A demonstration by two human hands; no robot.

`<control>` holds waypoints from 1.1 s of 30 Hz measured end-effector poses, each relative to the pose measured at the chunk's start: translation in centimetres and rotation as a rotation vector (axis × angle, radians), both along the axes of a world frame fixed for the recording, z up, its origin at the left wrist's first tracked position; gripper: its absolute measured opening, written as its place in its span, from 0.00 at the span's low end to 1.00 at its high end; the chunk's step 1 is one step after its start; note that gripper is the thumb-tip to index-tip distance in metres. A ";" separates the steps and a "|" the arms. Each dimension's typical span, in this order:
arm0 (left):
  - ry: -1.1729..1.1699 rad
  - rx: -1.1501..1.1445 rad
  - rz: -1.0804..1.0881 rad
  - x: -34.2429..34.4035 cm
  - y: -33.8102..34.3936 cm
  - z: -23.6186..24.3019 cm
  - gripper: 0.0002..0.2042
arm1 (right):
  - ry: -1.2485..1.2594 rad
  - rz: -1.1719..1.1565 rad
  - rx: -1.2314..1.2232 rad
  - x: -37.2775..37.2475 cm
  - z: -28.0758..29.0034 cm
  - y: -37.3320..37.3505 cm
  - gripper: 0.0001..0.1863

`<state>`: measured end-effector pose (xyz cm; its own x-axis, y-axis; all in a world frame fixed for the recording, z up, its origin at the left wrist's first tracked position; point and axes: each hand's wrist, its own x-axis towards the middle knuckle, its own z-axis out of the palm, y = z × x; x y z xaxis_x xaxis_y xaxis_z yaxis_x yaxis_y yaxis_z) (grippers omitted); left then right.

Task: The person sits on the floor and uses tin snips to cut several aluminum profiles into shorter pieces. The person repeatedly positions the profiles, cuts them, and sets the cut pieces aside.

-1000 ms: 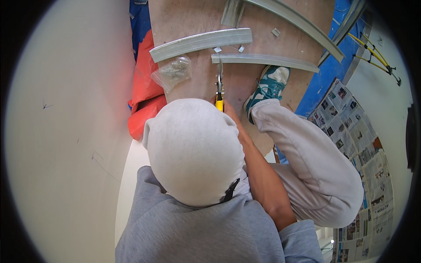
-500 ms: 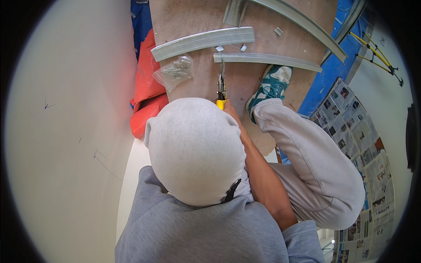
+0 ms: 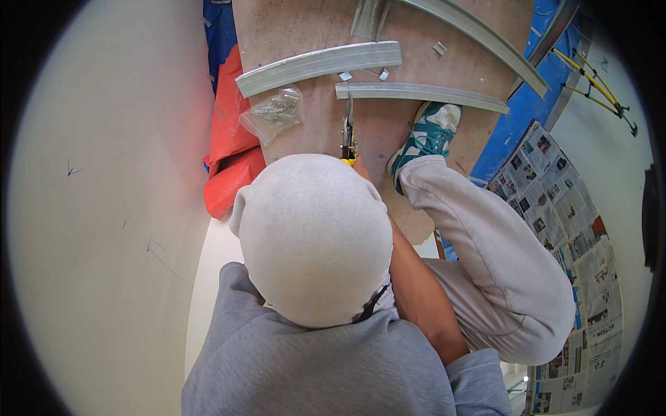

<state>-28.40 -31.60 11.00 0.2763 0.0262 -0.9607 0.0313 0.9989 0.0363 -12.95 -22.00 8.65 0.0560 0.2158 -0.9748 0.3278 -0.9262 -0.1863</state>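
Observation:
Tin snips [image 3: 348,132] with a yellow handle point away from me. Their blades are at the left end of a thin metal channel [image 3: 423,93] lying across the board. My right hand [image 3: 361,168] is closed round the handle, with most of the fingers hidden behind a large rounded shape in pale cloth [image 3: 312,236]. That shape fills the middle of the view and also covers where my left hand might be. My foot in a teal and white shoe [image 3: 431,135] is against the near side of the channel.
Beyond lie a wider metal channel [image 3: 319,66], a long curved-looking one [image 3: 479,41] and small metal offcuts [image 3: 440,48]. A clear bag of metal fasteners [image 3: 276,114] lies left, near red sheeting [image 3: 232,139]. Newspaper sheets [image 3: 562,208] and a yellow tripod [image 3: 596,83] are at right.
The rounded pale cloth shape has shifted slightly right and now hides more of the snips' yellow handle. The snips stay at the channel's end; the channels lie as before.

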 end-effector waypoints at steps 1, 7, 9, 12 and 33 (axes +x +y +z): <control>0.003 -0.003 0.001 0.1 -0.1 0.0 0.26 | -0.010 0.000 0.001 -0.1 -0.1 -0.1 0.39; 0.001 -0.007 -0.007 0.3 -0.2 0.1 0.25 | -0.053 0.030 -0.002 -0.3 -0.2 -0.4 0.38; 0.001 -0.007 -0.008 0.4 -0.3 0.1 0.25 | -0.052 0.035 0.005 -0.2 -0.2 -0.4 0.37; 0.000 -0.006 -0.007 0.5 -0.3 0.1 0.25 | -0.065 0.045 -0.015 -0.2 -0.5 -0.3 0.36; 0.003 0.000 -0.050 0.4 1.0 -0.1 0.25 | -0.044 0.015 0.070 0.5 -1.4 -0.9 0.27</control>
<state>-27.98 -30.61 10.87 0.2746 0.0121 -0.9615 0.0810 0.9961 0.0357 -12.42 -22.94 7.24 0.0944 0.2845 -0.9540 0.3503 -0.9065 -0.2356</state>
